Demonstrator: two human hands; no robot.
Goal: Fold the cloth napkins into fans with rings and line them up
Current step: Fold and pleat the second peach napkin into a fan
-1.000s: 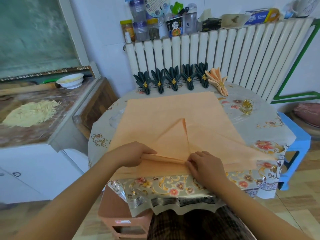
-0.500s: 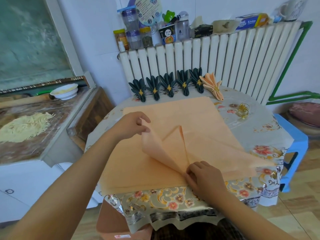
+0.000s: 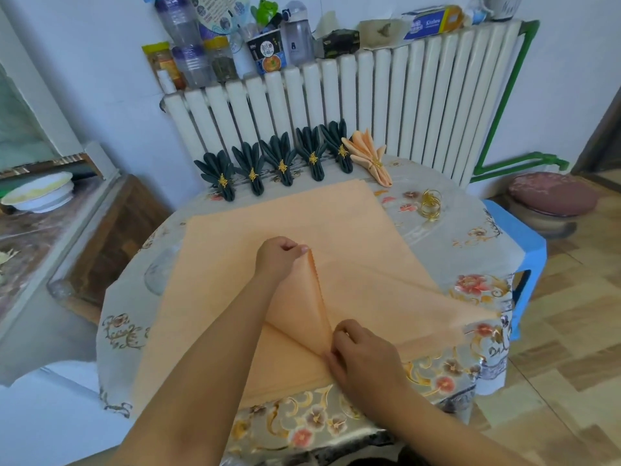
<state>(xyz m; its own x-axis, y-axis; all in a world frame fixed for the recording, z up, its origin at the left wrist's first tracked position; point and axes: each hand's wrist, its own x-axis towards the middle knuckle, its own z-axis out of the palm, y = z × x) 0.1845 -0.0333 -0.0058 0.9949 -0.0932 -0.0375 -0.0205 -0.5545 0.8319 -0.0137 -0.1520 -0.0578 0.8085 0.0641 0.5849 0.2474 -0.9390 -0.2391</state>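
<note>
Two hands on the large peach cloth napkin (image 3: 268,237) spread over the floral-clothed table (image 3: 470,250): my left hand (image 3: 277,260) pinches a lifted corner mid-cloth, my right hand (image 3: 361,356) curls onto the fold near the front edge. Five dark green fan napkins (image 3: 282,161) and one peach fan (image 3: 368,156) line the far side.
</note>
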